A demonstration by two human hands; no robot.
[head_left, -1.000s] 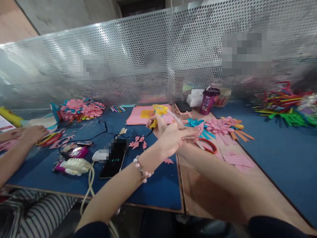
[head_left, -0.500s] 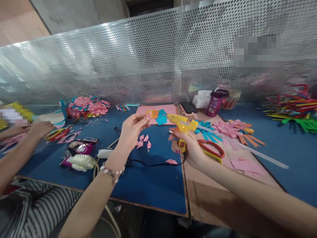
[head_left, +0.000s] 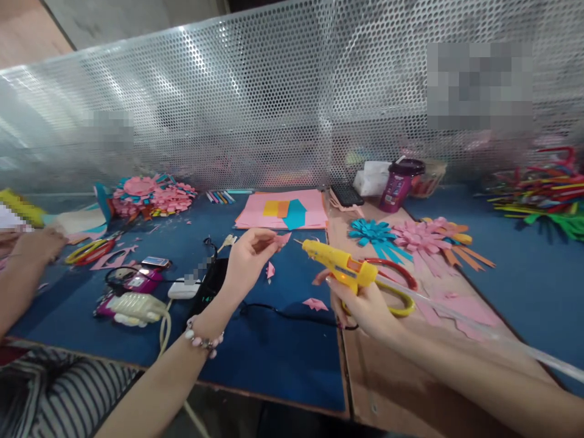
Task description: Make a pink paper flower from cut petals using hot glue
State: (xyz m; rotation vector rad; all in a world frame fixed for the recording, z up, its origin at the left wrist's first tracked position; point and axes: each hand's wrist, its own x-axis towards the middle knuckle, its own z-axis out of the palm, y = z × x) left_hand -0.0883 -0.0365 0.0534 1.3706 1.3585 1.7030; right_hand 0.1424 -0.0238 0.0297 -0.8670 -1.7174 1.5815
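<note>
Currently, the left hand (head_left: 249, 263) pinches a small pink paper piece (head_left: 283, 239) between thumb and fingers, above the blue part of the bench (head_left: 292, 371), while the right hand (head_left: 365, 304) grips a yellow glue gun (head_left: 340, 261), its nozzle just beside the paper but apart from it. A long, clear glue stick (head_left: 433, 305) runs out of the gun's back end. Beyond, a purple cup (head_left: 396, 190) stands upright under a dark lid with a straw in it; what it holds is hidden. Partly behind the cup sits a clear tub (head_left: 432, 177), its reddish contents too indistinct to name. Left of the cup, white tissue shows at the top of a tissue pack (head_left: 370, 181), near a dark phone (head_left: 347, 194).
</note>
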